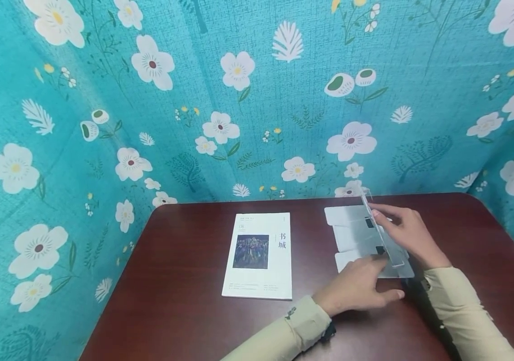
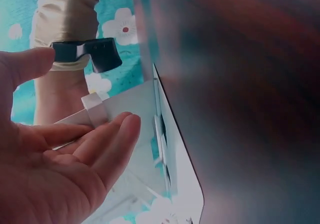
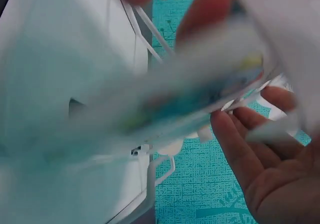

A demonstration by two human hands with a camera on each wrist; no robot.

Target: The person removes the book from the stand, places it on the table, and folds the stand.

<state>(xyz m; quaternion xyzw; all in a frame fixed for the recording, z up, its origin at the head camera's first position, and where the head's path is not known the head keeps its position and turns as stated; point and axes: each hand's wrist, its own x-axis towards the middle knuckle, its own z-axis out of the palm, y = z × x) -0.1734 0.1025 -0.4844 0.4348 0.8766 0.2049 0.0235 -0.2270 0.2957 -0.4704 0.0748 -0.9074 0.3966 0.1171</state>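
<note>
Right of centre in the head view, a clear panel stands tilted above a pale plate that lies flat on the dark red-brown table. Right hand pinches the panel near its upper part, thumb and fingers closed on it. Left hand, lower right of frame, has fingers extended, little bend, at the panel's lower end; grips nothing; exact contact unclear. Two small dark patches on the plate. White book with a dark cover picture lies mid-frame, left of the plate, well apart. Teal flowered cloth fills the upper frame. Right-wrist view partly blurred.
</note>
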